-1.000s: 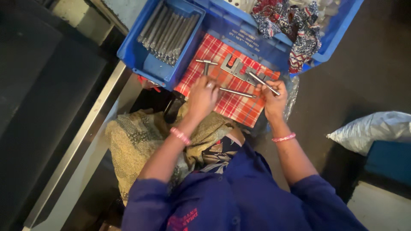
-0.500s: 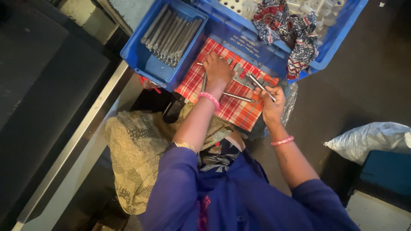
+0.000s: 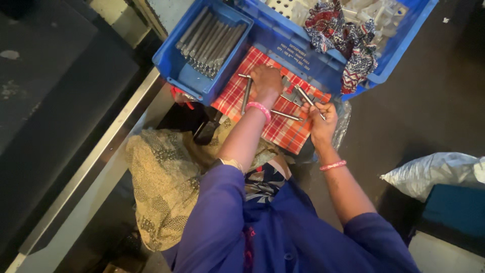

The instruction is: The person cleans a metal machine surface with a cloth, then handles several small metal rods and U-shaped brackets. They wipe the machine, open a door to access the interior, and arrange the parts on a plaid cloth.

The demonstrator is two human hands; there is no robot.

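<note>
The metal rod [image 3: 309,101] sits gripped in the right hand [image 3: 322,121] above the red checked cloth [image 3: 237,96], while the left hand [image 3: 267,81] presses fingers-down on loose parts there — best steady them before lifting.

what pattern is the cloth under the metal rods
Red and white plaid cloth, seen in the head view, with the left hand resting on it.
</note>
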